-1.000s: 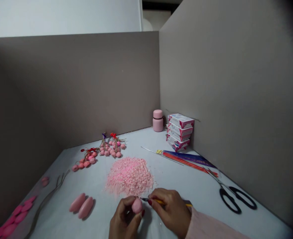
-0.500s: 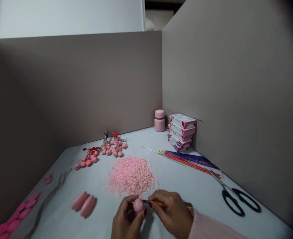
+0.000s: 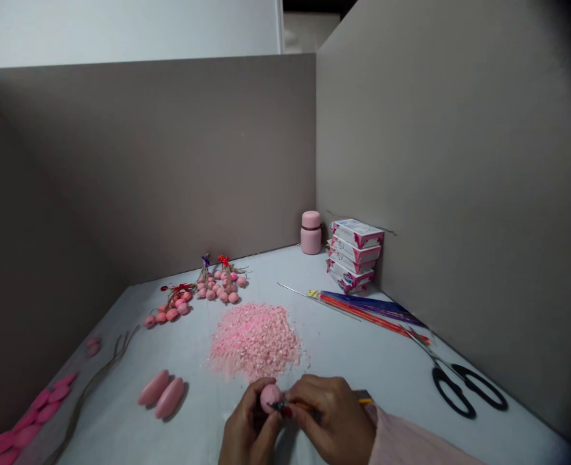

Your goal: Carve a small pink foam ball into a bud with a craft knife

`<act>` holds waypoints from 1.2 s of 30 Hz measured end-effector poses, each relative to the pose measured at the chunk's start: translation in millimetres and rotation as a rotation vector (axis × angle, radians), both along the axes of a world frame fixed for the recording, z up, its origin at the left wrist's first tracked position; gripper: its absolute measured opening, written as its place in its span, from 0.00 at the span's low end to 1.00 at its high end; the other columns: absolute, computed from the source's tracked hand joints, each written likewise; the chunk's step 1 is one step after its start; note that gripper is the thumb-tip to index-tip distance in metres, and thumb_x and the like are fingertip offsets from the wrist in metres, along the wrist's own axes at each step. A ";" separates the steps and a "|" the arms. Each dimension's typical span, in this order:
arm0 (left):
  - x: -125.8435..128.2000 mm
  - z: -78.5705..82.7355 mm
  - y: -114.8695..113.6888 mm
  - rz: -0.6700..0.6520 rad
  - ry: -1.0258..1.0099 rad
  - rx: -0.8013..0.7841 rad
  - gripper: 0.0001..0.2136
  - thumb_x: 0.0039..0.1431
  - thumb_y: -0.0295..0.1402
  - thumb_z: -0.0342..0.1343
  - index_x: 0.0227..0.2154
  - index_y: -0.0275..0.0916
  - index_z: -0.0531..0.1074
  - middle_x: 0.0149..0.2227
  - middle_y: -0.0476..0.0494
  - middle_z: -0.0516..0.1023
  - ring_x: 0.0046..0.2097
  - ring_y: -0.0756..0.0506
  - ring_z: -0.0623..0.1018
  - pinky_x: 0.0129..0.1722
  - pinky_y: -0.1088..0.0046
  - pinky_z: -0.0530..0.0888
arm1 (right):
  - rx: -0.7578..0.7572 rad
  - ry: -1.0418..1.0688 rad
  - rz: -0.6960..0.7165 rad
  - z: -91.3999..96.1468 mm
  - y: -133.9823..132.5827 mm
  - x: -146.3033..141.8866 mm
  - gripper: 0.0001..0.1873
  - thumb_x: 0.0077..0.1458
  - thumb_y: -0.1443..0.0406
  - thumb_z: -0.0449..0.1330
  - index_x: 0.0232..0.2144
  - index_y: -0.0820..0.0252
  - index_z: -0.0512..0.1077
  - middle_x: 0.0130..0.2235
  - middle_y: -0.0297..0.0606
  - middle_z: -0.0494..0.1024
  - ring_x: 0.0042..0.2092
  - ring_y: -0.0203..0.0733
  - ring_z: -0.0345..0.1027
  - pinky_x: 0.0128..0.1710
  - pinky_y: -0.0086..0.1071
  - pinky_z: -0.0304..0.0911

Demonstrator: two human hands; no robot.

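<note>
My left hand (image 3: pixel 247 431) pinches a small pink ball (image 3: pixel 269 394) near the table's front edge. My right hand (image 3: pixel 331 416) is closed on a thin yellow-handled tool (image 3: pixel 363 401), whose dark tip rests against the lower right side of the ball. Both hands sit just in front of a heap of pale pink flakes (image 3: pixel 255 340). A pink sleeve covers my right forearm.
Two pink oval pieces (image 3: pixel 162 392) lie left of my hands. Pink petals (image 3: pixel 26 423) and wires (image 3: pixel 92 384) are far left; bead clusters (image 3: pixel 218 284) at the back. A pink jar (image 3: pixel 311 232), stacked boxes (image 3: pixel 354 255), coloured sticks (image 3: pixel 370 310) and black scissors (image 3: pixel 464 384) line the right partition.
My right hand has drawn in closer to the ball, and the tool's tip now touches its lower side. The ball has shifted slightly upward in my left fingers.
</note>
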State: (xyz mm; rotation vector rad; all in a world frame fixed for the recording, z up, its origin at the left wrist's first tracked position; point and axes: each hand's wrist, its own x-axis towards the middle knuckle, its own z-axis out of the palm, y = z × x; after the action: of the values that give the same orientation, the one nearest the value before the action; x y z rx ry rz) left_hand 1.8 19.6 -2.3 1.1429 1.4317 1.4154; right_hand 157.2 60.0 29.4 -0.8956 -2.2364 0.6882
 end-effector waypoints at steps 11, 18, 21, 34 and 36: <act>-0.6 5.9 -1.2 -0.070 -0.059 0.042 0.12 0.47 0.39 0.60 0.33 0.38 0.75 0.26 0.47 0.76 0.30 0.45 0.73 0.29 0.73 0.70 | 0.012 -0.055 -0.105 -3.2 7.9 1.8 0.11 0.58 0.66 0.51 0.29 0.57 0.72 0.28 0.34 0.75 0.31 0.37 0.69 0.31 0.26 0.57; 1.8 3.8 -2.1 -0.070 -0.122 0.032 0.13 0.49 0.40 0.59 0.37 0.39 0.72 0.27 0.47 0.76 0.29 0.46 0.73 0.29 0.72 0.69 | -0.015 0.041 -0.101 -2.3 8.6 2.4 0.09 0.58 0.65 0.52 0.29 0.57 0.72 0.29 0.33 0.76 0.31 0.36 0.70 0.31 0.25 0.57; 2.9 1.5 -1.3 -0.076 -0.210 0.053 0.12 0.49 0.38 0.60 0.35 0.40 0.70 0.26 0.49 0.75 0.29 0.47 0.73 0.30 0.73 0.69 | -0.023 0.057 -0.034 -0.6 3.2 0.2 0.08 0.56 0.66 0.53 0.29 0.56 0.72 0.28 0.32 0.76 0.30 0.35 0.69 0.31 0.25 0.57; -0.9 -3.4 0.4 -0.051 -0.174 0.089 0.10 0.45 0.37 0.63 0.28 0.38 0.71 0.25 0.49 0.74 0.29 0.48 0.71 0.31 0.74 0.67 | -0.058 0.017 -0.093 -4.0 7.3 1.0 0.09 0.56 0.65 0.53 0.27 0.57 0.72 0.27 0.33 0.76 0.29 0.36 0.69 0.30 0.25 0.55; -0.5 -3.4 -0.1 -0.039 -0.178 0.093 0.11 0.44 0.37 0.64 0.27 0.38 0.71 0.24 0.50 0.73 0.28 0.49 0.70 0.29 0.75 0.66 | -0.070 0.003 -0.149 -5.7 10.1 1.8 0.10 0.57 0.65 0.52 0.27 0.57 0.72 0.27 0.33 0.76 0.29 0.36 0.69 0.30 0.25 0.56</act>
State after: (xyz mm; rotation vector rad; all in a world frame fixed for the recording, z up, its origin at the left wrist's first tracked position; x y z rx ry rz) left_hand 1.3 19.5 -5.6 1.0675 1.2243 1.5287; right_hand 159.0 70.1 23.6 -1.0827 -2.1285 0.7016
